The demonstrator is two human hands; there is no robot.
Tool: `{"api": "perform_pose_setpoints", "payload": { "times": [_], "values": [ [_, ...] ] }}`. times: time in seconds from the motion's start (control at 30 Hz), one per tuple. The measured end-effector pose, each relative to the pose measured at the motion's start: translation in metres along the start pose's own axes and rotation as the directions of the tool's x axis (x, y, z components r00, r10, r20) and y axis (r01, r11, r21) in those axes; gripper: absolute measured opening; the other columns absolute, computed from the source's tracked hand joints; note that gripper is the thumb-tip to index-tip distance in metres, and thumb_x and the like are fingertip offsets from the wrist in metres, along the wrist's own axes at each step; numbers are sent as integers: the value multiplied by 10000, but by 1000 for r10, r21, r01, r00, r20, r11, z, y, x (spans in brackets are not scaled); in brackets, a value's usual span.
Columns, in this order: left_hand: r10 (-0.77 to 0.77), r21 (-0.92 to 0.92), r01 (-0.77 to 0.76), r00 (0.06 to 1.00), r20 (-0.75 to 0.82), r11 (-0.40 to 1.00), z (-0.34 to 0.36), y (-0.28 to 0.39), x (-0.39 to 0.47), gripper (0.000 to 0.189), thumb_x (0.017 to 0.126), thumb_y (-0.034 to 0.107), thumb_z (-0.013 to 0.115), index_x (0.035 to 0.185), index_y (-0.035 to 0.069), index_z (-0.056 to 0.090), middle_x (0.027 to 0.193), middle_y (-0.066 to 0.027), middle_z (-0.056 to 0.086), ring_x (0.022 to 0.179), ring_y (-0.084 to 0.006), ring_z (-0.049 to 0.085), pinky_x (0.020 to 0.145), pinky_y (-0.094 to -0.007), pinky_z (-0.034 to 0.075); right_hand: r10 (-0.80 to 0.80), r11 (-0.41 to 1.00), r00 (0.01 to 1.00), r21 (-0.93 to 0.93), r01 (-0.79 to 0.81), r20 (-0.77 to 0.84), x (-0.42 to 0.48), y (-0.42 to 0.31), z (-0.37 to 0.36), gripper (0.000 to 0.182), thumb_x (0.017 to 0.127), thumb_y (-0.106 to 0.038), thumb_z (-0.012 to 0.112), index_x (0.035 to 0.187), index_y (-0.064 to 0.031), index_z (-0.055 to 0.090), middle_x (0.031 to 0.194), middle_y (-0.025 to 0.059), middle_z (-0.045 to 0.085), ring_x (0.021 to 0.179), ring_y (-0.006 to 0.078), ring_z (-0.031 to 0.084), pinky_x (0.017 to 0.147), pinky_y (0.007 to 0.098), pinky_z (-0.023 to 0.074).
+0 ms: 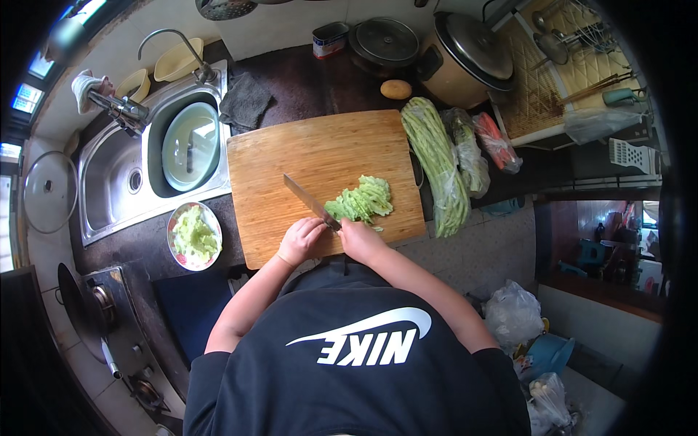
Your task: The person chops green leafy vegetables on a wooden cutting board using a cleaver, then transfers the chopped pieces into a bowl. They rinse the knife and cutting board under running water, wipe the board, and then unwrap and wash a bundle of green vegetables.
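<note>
A wooden cutting board (pixel 322 141) lies before me on the dark counter. My right hand (pixel 362 242) is closed round the handle of a kitchen knife (pixel 308 199), whose blade points up and to the left over the board. Beside the handle end of the blade, at the board's near edge, is my left hand (pixel 301 238) with curled fingers; whether they grip anything is hidden. Sliced leafy green vegetable (pixel 362 199) lies in a heap just beyond my right hand. More pale green pieces (pixel 195 234) fill a patterned plate (pixel 172 252) left of the board.
At the left are a double steel sink (pixel 112 169) holding a blue-green basin (pixel 191 147), and a wok (pixel 82 310) on the stove. A grey cloth (pixel 245 101), a potato (pixel 396 89), a large pot (pixel 455 71) and bagged long green vegetables (pixel 436 163) surround the board.
</note>
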State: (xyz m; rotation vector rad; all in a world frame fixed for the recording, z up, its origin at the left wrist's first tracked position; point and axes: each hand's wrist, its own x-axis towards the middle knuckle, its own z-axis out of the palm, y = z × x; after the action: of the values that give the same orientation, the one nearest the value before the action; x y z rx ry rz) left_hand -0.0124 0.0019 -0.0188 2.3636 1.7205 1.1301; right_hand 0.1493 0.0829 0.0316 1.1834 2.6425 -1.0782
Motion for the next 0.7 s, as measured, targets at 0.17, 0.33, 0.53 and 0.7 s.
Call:
{"api": "perform_pose_setpoints", "payload": {
  "times": [0.17,0.33,0.53,0.7],
  "values": [
    [-68,30,68,998,-5,997,0,2,-3,262,634,68,559,893,30,578,911,-91,583,808,-246,568,698,-338,479,51,999,998,6,-52,38,-1,-6,-6,184,832,-172,501,854,10,486,736,233,593,723,391,586,635,470,464],
    [-39,44,42,998,-48,998,-2,6,5,196,635,50,586,830,38,589,846,-92,588,737,-246,573,648,-330,481,82,997,995,-4,-82,58,-2,-7,-6,187,833,-178,505,862,6,486,761,232,595,741,392,584,651,469,463],
    [-51,41,51,999,-2,998,6,5,0,241,628,69,563,866,31,575,901,-93,574,788,-243,563,689,-332,473,66,996,998,-56,-65,22,-3,-8,0,175,829,-171,504,849,2,487,728,226,594,709,386,589,623,466,468],
    [-26,15,27,998,-55,1000,8,5,4,190,614,44,577,802,23,577,836,-93,578,746,-241,569,663,-327,483,10,996,1000,-92,-13,-25,1,-10,5,117,803,-115,492,826,-2,478,691,213,607,671,342,620,593,438,492]
  ]
}}
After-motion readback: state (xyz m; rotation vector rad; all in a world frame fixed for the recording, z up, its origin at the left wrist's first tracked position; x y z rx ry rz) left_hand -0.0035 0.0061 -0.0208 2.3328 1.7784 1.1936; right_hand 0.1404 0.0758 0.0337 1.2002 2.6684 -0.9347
